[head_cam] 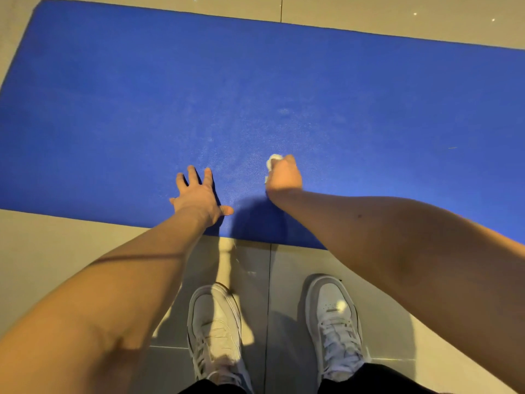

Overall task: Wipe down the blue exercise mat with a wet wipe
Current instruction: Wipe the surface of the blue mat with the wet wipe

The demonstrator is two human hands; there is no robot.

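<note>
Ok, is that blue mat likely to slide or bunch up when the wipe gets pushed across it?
Probably flexible: the blue mat lies thin and flat on the tiles. It may creep, since they look glossy; the left hand, spread on it, likely pins it. Its grainy surface should drag on the wet wipe in the right hand.

Warm, dim light is cast from overhead. Dark shadows are thrown on the mat [113, 95] just behind the right hand [284, 177] gripping the wipe [273, 160]; a pale sheen is seen beyond it. Far edges are bowed.
</note>
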